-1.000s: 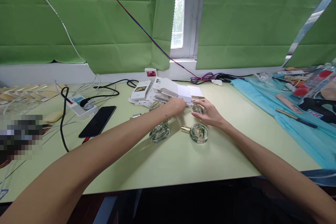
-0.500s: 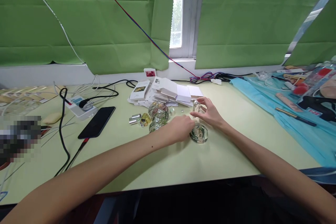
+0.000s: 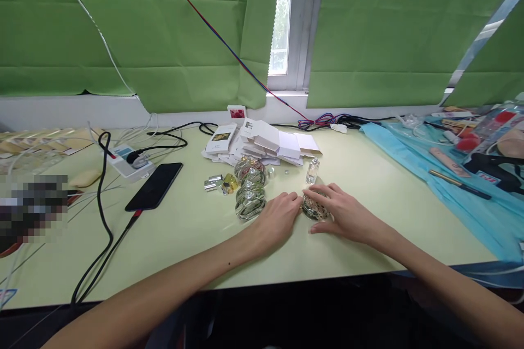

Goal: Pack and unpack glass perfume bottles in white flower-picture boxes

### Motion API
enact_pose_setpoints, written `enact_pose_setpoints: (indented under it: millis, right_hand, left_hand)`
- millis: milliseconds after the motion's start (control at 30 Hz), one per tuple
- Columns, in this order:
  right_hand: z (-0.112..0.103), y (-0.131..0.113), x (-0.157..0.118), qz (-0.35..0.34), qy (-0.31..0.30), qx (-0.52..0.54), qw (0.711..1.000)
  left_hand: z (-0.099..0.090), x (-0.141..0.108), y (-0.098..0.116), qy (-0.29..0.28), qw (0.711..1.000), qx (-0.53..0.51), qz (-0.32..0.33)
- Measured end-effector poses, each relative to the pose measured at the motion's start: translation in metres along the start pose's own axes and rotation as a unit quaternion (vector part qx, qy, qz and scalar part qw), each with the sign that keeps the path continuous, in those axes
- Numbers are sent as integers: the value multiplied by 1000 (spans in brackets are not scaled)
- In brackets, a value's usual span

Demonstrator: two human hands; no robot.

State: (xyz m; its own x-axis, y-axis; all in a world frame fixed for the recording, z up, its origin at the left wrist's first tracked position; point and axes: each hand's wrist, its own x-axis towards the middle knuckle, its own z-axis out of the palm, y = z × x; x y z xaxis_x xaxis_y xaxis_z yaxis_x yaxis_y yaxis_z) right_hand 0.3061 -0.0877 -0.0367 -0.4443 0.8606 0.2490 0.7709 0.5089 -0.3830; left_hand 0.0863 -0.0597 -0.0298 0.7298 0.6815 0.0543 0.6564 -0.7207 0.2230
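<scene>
Your left hand (image 3: 279,217) and right hand (image 3: 343,212) both close their fingers on the round bottle (image 3: 314,209), low on the tabletop (image 3: 368,185), just before the tall vial (image 3: 311,171).

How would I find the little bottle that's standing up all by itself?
Start at the heap of white boxes by the window. Just in front of its right end stands a small clear bottle, beyond the right hand. Unlike the round bottles, it is slim and upright.
</scene>
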Motion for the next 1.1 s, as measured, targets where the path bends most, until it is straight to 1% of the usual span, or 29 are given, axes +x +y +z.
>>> enact_pose_setpoints:
  millis: [67, 233, 367, 467, 533, 633, 700, 800, 900, 1100]
  right_hand:
    - [0, 0, -2, -10, -17, -15, 1000]
    - [-7, 2, -1, 6, -57, -30, 998]
    - [-10, 3, -1, 23, -61, -28, 997]
    - [-9, 6, -2, 36, -30, -8, 999]
    - [-7, 7, -2, 48, 4, 18, 999]
    - [-5, 7, 1, 67, 66, 59, 994]
    - [-3, 6, 3, 80, 107, 74, 988]
    - [4, 5, 6, 104, 151, 83, 979]
    - [12, 5, 7, 121, 180, 89, 972]
    - [22, 5, 12, 153, 211, 22, 965]
  left_hand:
    - [-1, -1, -2, -1, 1000, -9, 1]
    - [-3, -2, -5, -20, 1000, 10, 6]
    - [-8, 2, -2, -45, 998, 46, -29]
    - [-21, 9, 3, -88, 991, 76, -59]
    - [-33, 15, 7, -121, 985, 102, -62]
    - [-48, 29, 11, -137, 982, 121, -56]
    - [-54, 40, 12, -139, 981, 123, -61]
    - [-58, 53, 10, -135, 980, 124, -71]
    - [-58, 57, 8, -130, 980, 127, -80]
    - [-58, 56, 10, -140, 976, 131, -105]
